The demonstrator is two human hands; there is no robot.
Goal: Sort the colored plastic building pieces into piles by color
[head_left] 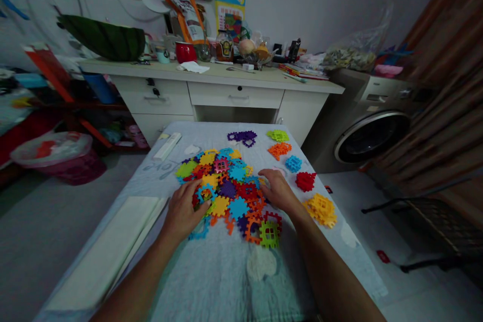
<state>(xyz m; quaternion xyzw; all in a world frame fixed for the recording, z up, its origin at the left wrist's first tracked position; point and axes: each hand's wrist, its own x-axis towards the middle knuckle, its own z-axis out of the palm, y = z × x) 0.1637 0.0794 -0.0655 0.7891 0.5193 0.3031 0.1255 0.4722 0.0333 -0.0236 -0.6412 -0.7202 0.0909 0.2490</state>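
Observation:
A heaped pile of toothed plastic building tiles point(228, 189) in several colours lies in the middle of the cloth-covered table. My left hand point(185, 210) rests at the pile's left edge, thumb and fingers apart, beside a blue window tile point(206, 193). At the right edge, my right hand point(278, 190) touches the tiles with its fingers apart; some fingertips are hidden among the pieces. Sorted by colour, small groups lie beyond and to the right: purple tiles point(242, 137), green tiles point(278, 135), orange tiles point(279, 150), blue tiles point(293, 163), red tiles point(305, 181) and yellow tiles point(321, 210).
Long white panels point(109, 251) lie along the table's left side, with a small white box point(167, 146) farther back. Behind stands a white desk point(237, 94) with jars, a watermelon-like object point(105, 37) and papers. A washing machine point(362, 121) is at the right.

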